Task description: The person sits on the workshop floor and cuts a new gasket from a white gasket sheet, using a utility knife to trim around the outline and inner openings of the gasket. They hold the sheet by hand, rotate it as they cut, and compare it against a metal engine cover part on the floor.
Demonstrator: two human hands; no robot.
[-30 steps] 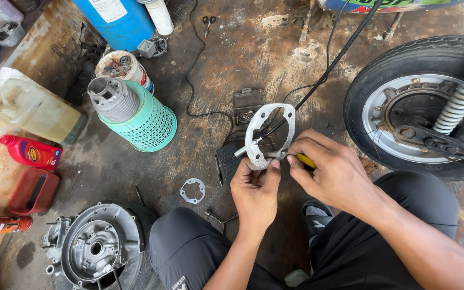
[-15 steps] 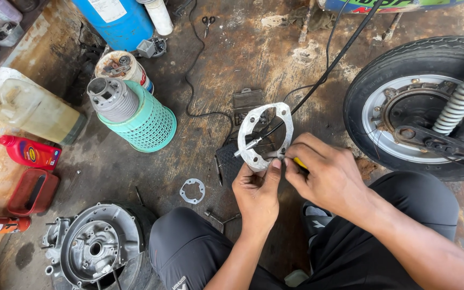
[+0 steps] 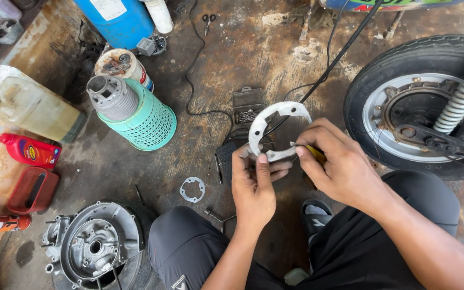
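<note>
Grey-white, thin and ring-shaped, the flat gasket stands upright in the middle of the head view, raised above the stained concrete floor. My left hand pinches its near edge, thumb laid flat on the face and fingers curled behind it. My right hand is closed around a small yellow-handled tool, fingers pressed together; the thin metal tip touches the gasket's near right edge, just beside my left thumb.

Head view, left side: a mint-green perforated plastic basket stands inverted on the floor with a grey ribbed metal cylinder on top of it. Far of it sit a round tin of small parts and a blue plastic drum. Further left lie a translucent yellowish jerrycan, a red oil bottle and a red rectangular tray. A grey cast-metal engine cover lies near left, beside my knee.

Head view, centre: a small flat ring gasket lies on the floor, near and left of my left hand. A black cable runs from the far edge toward the large gasket.

Head view, right side: a black motorcycle tyre on a silver hub stands well apart from my right hand, with a coil spring shock absorber across it.
</note>
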